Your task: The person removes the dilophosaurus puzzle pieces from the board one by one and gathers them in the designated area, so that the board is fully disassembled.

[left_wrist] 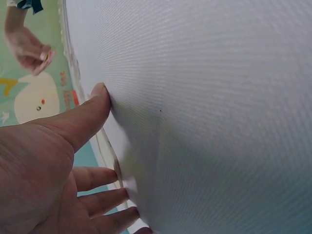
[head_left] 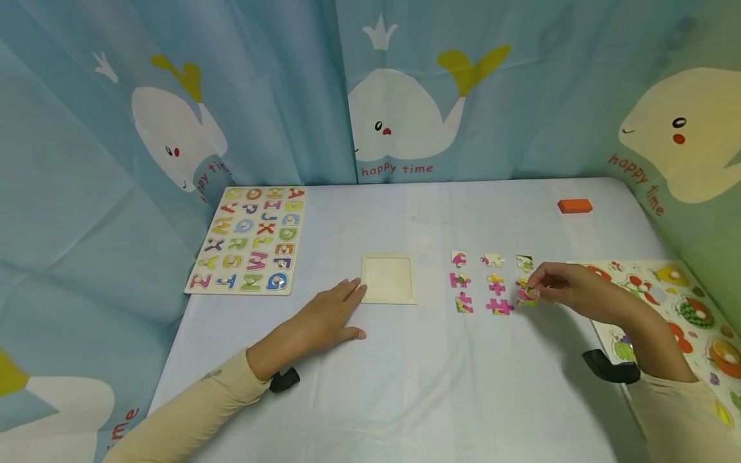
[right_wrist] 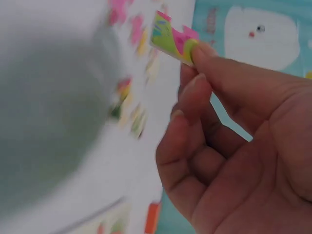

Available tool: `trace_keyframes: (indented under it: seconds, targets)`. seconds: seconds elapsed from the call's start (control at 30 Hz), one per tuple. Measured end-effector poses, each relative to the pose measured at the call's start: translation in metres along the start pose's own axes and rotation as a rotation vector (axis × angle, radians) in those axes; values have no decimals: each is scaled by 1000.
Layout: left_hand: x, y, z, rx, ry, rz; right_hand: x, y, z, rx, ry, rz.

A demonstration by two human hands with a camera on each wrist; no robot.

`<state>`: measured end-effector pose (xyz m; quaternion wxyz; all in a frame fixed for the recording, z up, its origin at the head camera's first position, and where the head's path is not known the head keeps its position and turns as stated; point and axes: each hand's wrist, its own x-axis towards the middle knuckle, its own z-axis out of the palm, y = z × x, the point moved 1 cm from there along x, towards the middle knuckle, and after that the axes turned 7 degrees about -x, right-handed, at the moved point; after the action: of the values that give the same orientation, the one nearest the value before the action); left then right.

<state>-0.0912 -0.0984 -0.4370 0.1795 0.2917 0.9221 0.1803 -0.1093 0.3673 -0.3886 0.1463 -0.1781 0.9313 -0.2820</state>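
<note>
My right hand (head_left: 570,289) pinches a pink, green and yellow jigsaw piece (right_wrist: 174,39) between thumb and fingertips, raised off the table in the right wrist view. Several loose jigsaw pieces (head_left: 499,307), mostly pink with yellow and green, lie spread in rough rows beside it, to its left. At the left edge of a shallow, square puzzle frame (head_left: 388,303), my left hand (head_left: 324,318) lies with extended fingers, the fingertips touching that edge. The left wrist view shows this hand (left_wrist: 53,180) with its thumb spread apart over the white cloth.
An alphabet board (head_left: 247,244) lies at the back left of the white table (head_left: 405,386). On the right, a fruit picture board (head_left: 660,283) sits partly beneath my right forearm. A small orange block (head_left: 575,206) is at the back right. Whale-print curtains (head_left: 289,96) surround the table.
</note>
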Motion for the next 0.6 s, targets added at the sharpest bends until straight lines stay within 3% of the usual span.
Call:
trace_keyframes:
  seconds: [0.2,0.37,0.47,0.6]
  targets:
    - [1,-2,-1,12,2,1,-13,25,4,50,-81,41]
    - [2,-3,0,8,9,7,-14,30,12,74,-57,8]
    - [2,-3,0,13,4,7,-12,29,17,41,-30,11]
    - [2,-3,0,9,5,9,-7,26,24,-64,-14,86]
